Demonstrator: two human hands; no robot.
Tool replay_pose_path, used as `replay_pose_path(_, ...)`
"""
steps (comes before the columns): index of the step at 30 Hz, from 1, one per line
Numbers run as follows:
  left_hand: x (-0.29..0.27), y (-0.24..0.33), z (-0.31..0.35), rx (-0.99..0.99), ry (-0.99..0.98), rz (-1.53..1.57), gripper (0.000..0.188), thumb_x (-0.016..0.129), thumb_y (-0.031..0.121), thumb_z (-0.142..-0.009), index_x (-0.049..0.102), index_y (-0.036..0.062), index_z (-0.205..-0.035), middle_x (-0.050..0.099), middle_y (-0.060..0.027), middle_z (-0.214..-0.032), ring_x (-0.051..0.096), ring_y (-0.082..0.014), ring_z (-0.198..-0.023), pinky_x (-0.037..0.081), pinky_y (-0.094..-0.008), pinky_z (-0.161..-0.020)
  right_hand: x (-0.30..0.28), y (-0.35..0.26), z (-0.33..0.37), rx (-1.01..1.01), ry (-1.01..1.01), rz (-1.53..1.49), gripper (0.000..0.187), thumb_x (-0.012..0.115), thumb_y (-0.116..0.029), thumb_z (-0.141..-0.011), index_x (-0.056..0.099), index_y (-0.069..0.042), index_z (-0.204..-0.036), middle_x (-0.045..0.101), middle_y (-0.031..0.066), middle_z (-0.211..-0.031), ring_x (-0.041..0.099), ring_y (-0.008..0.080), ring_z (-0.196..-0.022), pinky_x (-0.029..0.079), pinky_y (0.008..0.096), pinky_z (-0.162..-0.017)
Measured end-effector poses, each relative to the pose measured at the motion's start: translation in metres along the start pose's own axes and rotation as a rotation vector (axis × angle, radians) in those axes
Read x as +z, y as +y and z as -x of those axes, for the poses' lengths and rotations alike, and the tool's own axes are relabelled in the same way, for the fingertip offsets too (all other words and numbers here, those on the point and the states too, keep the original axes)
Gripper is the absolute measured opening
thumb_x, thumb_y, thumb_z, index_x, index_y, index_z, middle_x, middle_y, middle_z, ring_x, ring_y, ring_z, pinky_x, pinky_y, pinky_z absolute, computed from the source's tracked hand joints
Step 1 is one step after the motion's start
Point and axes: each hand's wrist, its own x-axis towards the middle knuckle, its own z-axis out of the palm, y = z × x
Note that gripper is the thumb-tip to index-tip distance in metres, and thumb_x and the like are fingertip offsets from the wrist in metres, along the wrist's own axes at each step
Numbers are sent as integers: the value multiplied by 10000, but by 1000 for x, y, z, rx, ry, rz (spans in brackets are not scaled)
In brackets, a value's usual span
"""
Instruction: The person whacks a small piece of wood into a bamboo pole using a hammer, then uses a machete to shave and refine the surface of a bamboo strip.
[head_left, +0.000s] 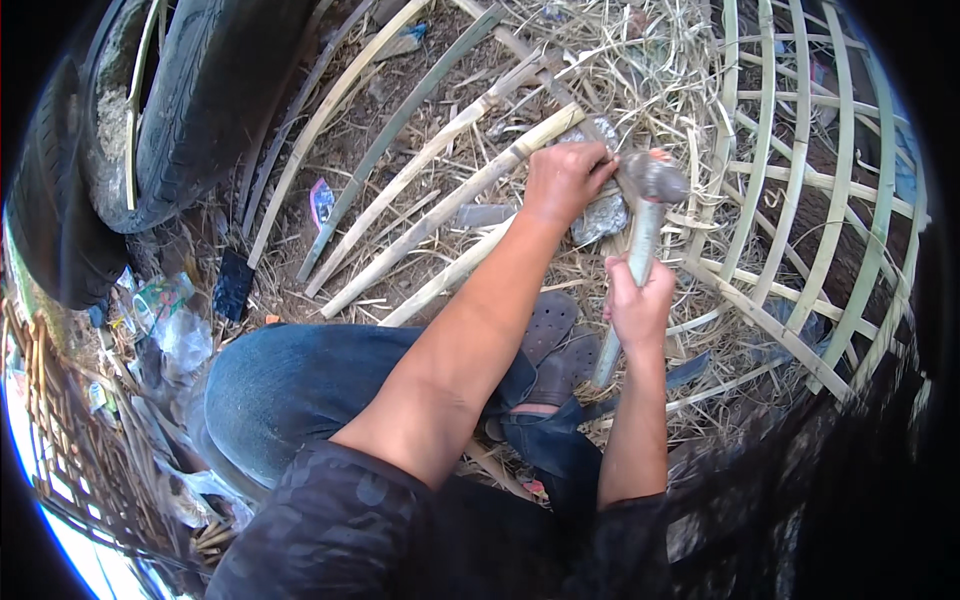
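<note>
Apparent striking posture: short, square blows would serve best, the left hand kept clear of the hammer. Right hand clenched around the hammer, whose head lies beyond its fingers, just right of the left fingertips. Left forearm slants rightward, fingers curled, their hold indistinct; stone just bodyward of them, pale slat to their left

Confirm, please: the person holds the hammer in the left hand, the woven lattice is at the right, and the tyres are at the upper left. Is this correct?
Not quite: the head view shows the hammer in the right hand. The woven lattice and tyres are where you say.
</note>
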Motion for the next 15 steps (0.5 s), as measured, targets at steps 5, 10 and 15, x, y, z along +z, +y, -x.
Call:
replay_pose_path(5,-2,1,1,-18,-24,24,228,715,233,-762,582,70,-674,616,-91,-649,617,-283,-596,474,-394,-521,3,-15,16,-59,-4,-133,166,595,-96,-842,502,-15,-731,454,10,-477,423,92,-335,354,252,-326)
replay_pose_path(10,-1,3,1,5,-2,31,233,717,232,-762,580,68,-670,612,-88,-644,616,-283,-600,476,-395,-533,3,7,-12,139,-25,40,182,611,-139,-819,563,-7,-703,486,6,-486,461,93,-378,360,271,-368)
replay_pose_path(15,-1,1,2,-17,-27,-1,231,721,231,-759,583,68,-671,612,-87,-643,615,-285,-603,475,-395,-536,1,-20,8,71,18,-107,150,612,-86,-834,559,5,-726,481,-5,-502,451,73,-383,341,244,-365)
